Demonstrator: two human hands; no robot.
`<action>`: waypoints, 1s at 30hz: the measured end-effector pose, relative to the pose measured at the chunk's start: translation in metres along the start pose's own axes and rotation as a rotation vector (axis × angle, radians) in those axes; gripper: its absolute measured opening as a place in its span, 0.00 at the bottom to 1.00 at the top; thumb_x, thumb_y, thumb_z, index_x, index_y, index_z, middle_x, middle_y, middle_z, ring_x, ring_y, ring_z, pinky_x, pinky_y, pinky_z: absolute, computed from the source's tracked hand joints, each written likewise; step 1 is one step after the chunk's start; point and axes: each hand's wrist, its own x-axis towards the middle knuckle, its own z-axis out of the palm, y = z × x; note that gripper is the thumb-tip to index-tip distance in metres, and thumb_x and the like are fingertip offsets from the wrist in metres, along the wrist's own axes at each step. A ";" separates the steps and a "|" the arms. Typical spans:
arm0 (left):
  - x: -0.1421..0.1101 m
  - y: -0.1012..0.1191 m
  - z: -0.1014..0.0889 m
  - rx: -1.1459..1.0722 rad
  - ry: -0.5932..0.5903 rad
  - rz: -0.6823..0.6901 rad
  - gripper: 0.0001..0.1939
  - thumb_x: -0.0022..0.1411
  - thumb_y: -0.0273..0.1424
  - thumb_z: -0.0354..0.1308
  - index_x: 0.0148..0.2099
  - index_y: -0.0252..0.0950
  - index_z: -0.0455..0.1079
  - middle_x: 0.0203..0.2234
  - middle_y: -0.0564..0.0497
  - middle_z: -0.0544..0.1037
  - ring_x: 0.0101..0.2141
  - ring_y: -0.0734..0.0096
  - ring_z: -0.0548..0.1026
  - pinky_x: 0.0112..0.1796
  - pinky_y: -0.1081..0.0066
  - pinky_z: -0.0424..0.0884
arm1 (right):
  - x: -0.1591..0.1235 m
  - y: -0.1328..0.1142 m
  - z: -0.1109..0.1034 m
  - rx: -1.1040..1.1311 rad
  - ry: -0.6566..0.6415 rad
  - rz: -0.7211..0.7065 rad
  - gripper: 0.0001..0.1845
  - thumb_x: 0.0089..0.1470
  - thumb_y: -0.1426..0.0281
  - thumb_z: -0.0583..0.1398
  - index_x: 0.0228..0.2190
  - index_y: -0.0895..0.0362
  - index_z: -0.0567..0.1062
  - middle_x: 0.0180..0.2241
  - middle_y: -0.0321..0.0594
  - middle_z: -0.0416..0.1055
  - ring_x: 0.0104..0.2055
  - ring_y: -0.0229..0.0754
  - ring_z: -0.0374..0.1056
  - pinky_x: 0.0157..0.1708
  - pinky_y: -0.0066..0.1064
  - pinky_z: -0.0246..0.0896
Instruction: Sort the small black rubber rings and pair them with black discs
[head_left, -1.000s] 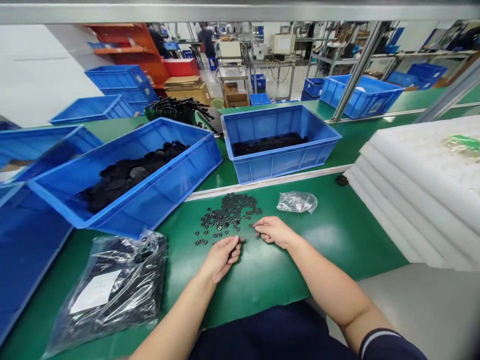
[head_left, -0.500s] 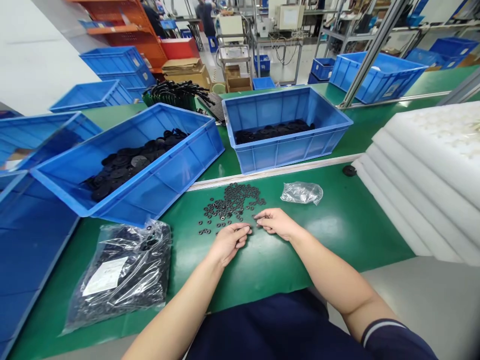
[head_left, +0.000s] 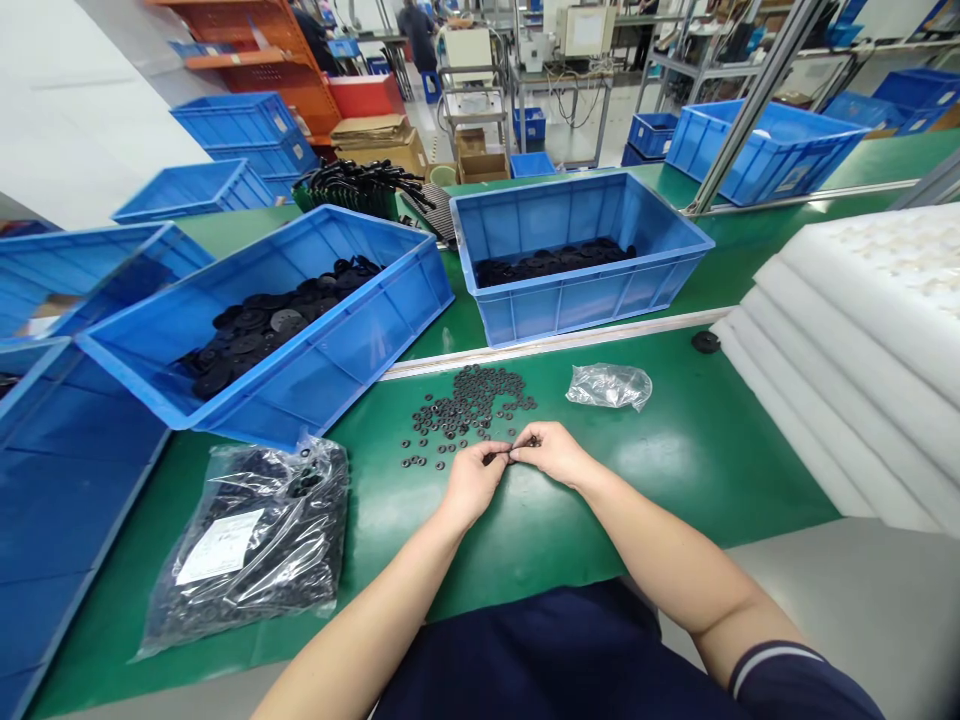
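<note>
My left hand [head_left: 475, 482] and my right hand [head_left: 556, 453] meet fingertip to fingertip just above the green tabletop. Both are closed in a pinch. Small dark parts show between the fingers of each, mostly covered, so their exact shape cannot be made out. Right behind my hands lies a loose spread of many small black rings [head_left: 480, 392], densest at the back, with a few strays toward the left. A crumpled clear plastic bag [head_left: 609, 386] rests beyond my right hand.
To the left lies a large clear bag of black parts [head_left: 292, 560] with a white label. Two blue crates [head_left: 360, 345] [head_left: 592, 310] holding black discs stand behind. White foam sheets [head_left: 832, 380] are stacked at right, beside a black round part [head_left: 705, 342].
My hands were slightly apart and now touch at the fingertips. The left hand has moved right and turned its back upward. The whole view has shifted slightly.
</note>
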 end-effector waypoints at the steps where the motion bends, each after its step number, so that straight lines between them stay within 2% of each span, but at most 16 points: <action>1: -0.001 0.001 0.000 0.036 0.005 0.028 0.09 0.49 0.29 0.63 0.35 0.33 0.78 0.23 0.48 0.78 0.25 0.69 0.72 0.27 0.72 0.65 | 0.000 0.000 0.000 -0.017 0.000 -0.005 0.06 0.38 0.71 0.67 0.23 0.59 0.76 0.24 0.36 0.73 0.28 0.37 0.65 0.32 0.29 0.60; 5: -0.004 0.005 0.000 0.125 -0.013 0.105 0.08 0.51 0.27 0.60 0.35 0.35 0.78 0.30 0.46 0.80 0.32 0.64 0.75 0.36 0.67 0.68 | 0.001 0.003 -0.002 -0.091 0.016 -0.017 0.06 0.39 0.71 0.67 0.23 0.58 0.75 0.24 0.36 0.73 0.28 0.37 0.66 0.33 0.30 0.60; 8: -0.006 0.005 -0.001 0.069 -0.052 0.066 0.09 0.52 0.29 0.61 0.37 0.34 0.78 0.23 0.49 0.77 0.26 0.68 0.72 0.29 0.70 0.66 | 0.001 0.004 -0.002 -0.145 0.035 -0.016 0.06 0.38 0.71 0.67 0.23 0.58 0.75 0.23 0.35 0.72 0.28 0.37 0.65 0.32 0.29 0.59; 11: -0.007 0.004 -0.001 -0.115 -0.121 -0.054 0.13 0.49 0.34 0.65 0.38 0.32 0.77 0.14 0.55 0.67 0.18 0.77 0.62 0.21 0.75 0.56 | 0.000 0.002 -0.001 -0.157 0.054 -0.008 0.07 0.37 0.71 0.68 0.22 0.58 0.75 0.23 0.35 0.71 0.27 0.37 0.65 0.30 0.29 0.59; 14: -0.005 0.004 -0.004 -0.352 -0.177 -0.165 0.18 0.45 0.38 0.68 0.34 0.29 0.75 0.16 0.55 0.68 0.16 0.82 0.57 0.19 0.77 0.47 | -0.002 -0.002 -0.001 -0.002 0.015 0.065 0.11 0.36 0.69 0.68 0.24 0.59 0.73 0.21 0.33 0.69 0.23 0.34 0.60 0.23 0.26 0.54; 17: 0.001 0.004 -0.008 -0.425 -0.153 -0.211 0.20 0.40 0.38 0.70 0.31 0.29 0.73 0.24 0.49 0.73 0.18 0.84 0.57 0.19 0.77 0.46 | -0.001 -0.006 -0.005 0.311 -0.035 0.205 0.12 0.38 0.70 0.66 0.27 0.59 0.72 0.19 0.32 0.66 0.18 0.29 0.52 0.16 0.22 0.40; 20: 0.008 0.004 -0.013 -0.186 -0.076 -0.132 0.14 0.43 0.36 0.68 0.31 0.31 0.74 0.22 0.49 0.73 0.19 0.79 0.60 0.21 0.75 0.52 | 0.004 -0.008 -0.013 0.536 -0.012 0.252 0.10 0.38 0.75 0.64 0.27 0.61 0.71 0.24 0.39 0.70 0.18 0.28 0.52 0.15 0.22 0.36; 23: 0.015 0.007 -0.018 0.211 0.030 0.148 0.03 0.48 0.29 0.63 0.27 0.35 0.74 0.24 0.48 0.75 0.27 0.69 0.68 0.30 0.70 0.62 | 0.007 -0.008 -0.020 0.604 -0.005 0.265 0.09 0.39 0.77 0.63 0.29 0.62 0.72 0.26 0.44 0.71 0.19 0.27 0.51 0.15 0.21 0.35; 24: 0.017 0.009 -0.020 0.318 0.041 0.236 0.01 0.48 0.27 0.62 0.26 0.36 0.73 0.25 0.47 0.75 0.29 0.67 0.69 0.33 0.69 0.62 | 0.008 -0.008 -0.021 0.608 -0.006 0.266 0.09 0.40 0.77 0.63 0.29 0.63 0.73 0.26 0.44 0.72 0.19 0.27 0.51 0.15 0.21 0.35; 25: 0.019 0.010 -0.022 0.402 0.037 0.296 0.02 0.49 0.25 0.61 0.26 0.36 0.73 0.25 0.48 0.75 0.29 0.66 0.70 0.34 0.68 0.62 | 0.008 -0.008 -0.021 0.606 -0.007 0.266 0.10 0.41 0.76 0.64 0.30 0.63 0.73 0.25 0.44 0.72 0.18 0.27 0.50 0.15 0.21 0.34; 27: 0.021 0.013 -0.025 0.510 0.016 0.330 0.04 0.49 0.24 0.60 0.25 0.37 0.71 0.22 0.49 0.73 0.26 0.66 0.68 0.33 0.68 0.60 | 0.007 -0.008 -0.020 0.590 -0.011 0.264 0.11 0.42 0.74 0.64 0.31 0.63 0.72 0.24 0.44 0.71 0.17 0.26 0.48 0.15 0.21 0.32; 30: 0.023 0.013 -0.031 0.528 0.048 0.275 0.07 0.48 0.26 0.63 0.23 0.38 0.68 0.19 0.51 0.70 0.24 0.68 0.66 0.30 0.70 0.57 | 0.006 -0.008 -0.017 0.561 -0.029 0.268 0.11 0.44 0.71 0.65 0.31 0.63 0.71 0.22 0.41 0.70 0.16 0.25 0.45 0.15 0.21 0.30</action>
